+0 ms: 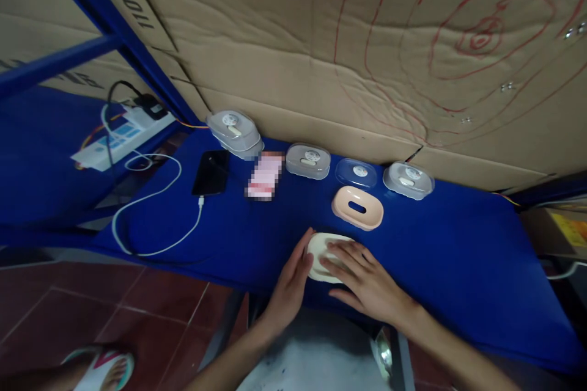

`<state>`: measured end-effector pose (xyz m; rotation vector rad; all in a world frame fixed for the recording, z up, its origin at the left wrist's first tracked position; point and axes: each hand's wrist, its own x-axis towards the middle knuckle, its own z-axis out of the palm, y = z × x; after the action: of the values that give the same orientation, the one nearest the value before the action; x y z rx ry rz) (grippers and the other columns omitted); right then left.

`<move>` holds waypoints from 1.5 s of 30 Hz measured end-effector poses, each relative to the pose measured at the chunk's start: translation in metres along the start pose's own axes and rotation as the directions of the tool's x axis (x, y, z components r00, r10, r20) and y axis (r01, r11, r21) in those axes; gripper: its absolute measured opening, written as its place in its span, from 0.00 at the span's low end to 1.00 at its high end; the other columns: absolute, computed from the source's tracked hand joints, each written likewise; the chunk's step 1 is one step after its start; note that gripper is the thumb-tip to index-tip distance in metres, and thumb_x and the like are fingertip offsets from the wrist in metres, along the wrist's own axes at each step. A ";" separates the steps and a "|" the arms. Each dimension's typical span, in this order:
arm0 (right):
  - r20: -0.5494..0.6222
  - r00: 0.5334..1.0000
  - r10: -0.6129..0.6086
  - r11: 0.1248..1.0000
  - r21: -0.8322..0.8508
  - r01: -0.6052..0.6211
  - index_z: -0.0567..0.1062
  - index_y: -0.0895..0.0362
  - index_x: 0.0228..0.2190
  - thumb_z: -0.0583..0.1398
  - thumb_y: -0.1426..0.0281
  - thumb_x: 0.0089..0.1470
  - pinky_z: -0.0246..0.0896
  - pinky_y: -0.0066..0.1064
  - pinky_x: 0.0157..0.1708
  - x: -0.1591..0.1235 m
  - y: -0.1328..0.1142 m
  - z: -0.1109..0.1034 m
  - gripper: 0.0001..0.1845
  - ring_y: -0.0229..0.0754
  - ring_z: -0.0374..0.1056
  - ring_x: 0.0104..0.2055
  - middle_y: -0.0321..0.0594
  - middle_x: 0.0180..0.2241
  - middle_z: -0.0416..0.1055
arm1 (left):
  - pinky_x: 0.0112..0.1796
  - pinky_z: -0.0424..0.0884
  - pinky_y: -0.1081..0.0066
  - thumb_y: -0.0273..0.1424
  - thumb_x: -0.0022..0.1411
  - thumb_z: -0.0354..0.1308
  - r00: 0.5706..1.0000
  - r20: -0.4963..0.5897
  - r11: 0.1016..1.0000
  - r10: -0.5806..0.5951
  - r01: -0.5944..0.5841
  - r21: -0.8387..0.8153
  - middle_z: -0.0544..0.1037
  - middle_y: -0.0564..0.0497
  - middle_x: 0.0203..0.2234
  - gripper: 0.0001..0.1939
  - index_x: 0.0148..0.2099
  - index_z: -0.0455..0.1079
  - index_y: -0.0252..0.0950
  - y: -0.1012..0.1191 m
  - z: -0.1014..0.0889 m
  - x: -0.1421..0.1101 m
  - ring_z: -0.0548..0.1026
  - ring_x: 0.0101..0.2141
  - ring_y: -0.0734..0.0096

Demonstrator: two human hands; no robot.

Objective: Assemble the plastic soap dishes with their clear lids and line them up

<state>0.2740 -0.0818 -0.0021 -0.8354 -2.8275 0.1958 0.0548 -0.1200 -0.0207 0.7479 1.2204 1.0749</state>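
Two hands on cream dish [318,249], which lies on blue table [440,256], nearer the wearer than peach dish [372,214] and slightly left of it. Left hand [290,275]: fingers close together along cream dish's left side; pinch cannot be told. Right hand [367,278]: fingers moderately spread, resting over cream dish. Clear lid [347,172]: just behind peach dish. Black phone [211,172]: well left of peach dish.

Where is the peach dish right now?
In the head view, the peach dish sits right of centre on the blue table, between the clear lid and the hands.
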 end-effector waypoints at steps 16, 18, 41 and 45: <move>-0.169 0.955 0.244 0.950 0.240 -0.201 0.72 0.52 0.60 0.61 0.59 0.68 0.66 0.48 0.58 0.005 -0.023 0.001 0.23 0.53 0.70 0.60 0.49 0.57 0.75 | 0.65 0.64 0.59 0.45 0.69 0.63 0.976 0.105 0.818 -0.193 0.219 -0.531 0.73 0.44 0.65 0.33 0.71 0.63 0.43 0.008 0.001 0.000 0.66 0.67 0.53; -0.151 0.978 0.144 0.953 0.286 -0.096 0.70 0.51 0.62 0.61 0.56 0.67 0.64 0.48 0.60 0.015 -0.016 -0.004 0.26 0.53 0.69 0.61 0.48 0.58 0.75 | 0.63 0.68 0.59 0.45 0.70 0.61 0.930 0.231 0.673 -0.286 0.367 -0.642 0.76 0.43 0.63 0.33 0.71 0.64 0.39 0.016 0.003 0.004 0.70 0.65 0.52; -0.199 0.889 0.413 0.910 0.114 -0.398 0.58 0.45 0.71 0.52 0.68 0.73 0.61 0.53 0.61 -0.010 0.079 -0.012 0.29 0.55 0.66 0.65 0.47 0.62 0.72 | 0.59 0.73 0.58 0.38 0.69 0.64 0.930 0.039 0.748 -0.366 0.319 -0.581 0.86 0.43 0.46 0.18 0.55 0.79 0.32 0.031 -0.012 0.024 0.81 0.53 0.50; -0.245 0.921 0.303 0.945 0.201 -0.258 0.53 0.46 0.73 0.54 0.71 0.71 0.62 0.49 0.62 -0.001 0.029 -0.027 0.34 0.53 0.65 0.66 0.44 0.64 0.70 | 0.61 0.70 0.57 0.43 0.74 0.57 0.890 0.215 0.649 -0.401 0.442 -0.619 0.86 0.42 0.47 0.23 0.59 0.76 0.30 0.032 0.006 0.030 0.80 0.55 0.51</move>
<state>0.2958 -0.0559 0.0193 -1.1329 -2.3912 0.3232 0.0529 -0.0804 -0.0008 -0.0685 0.8064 0.9756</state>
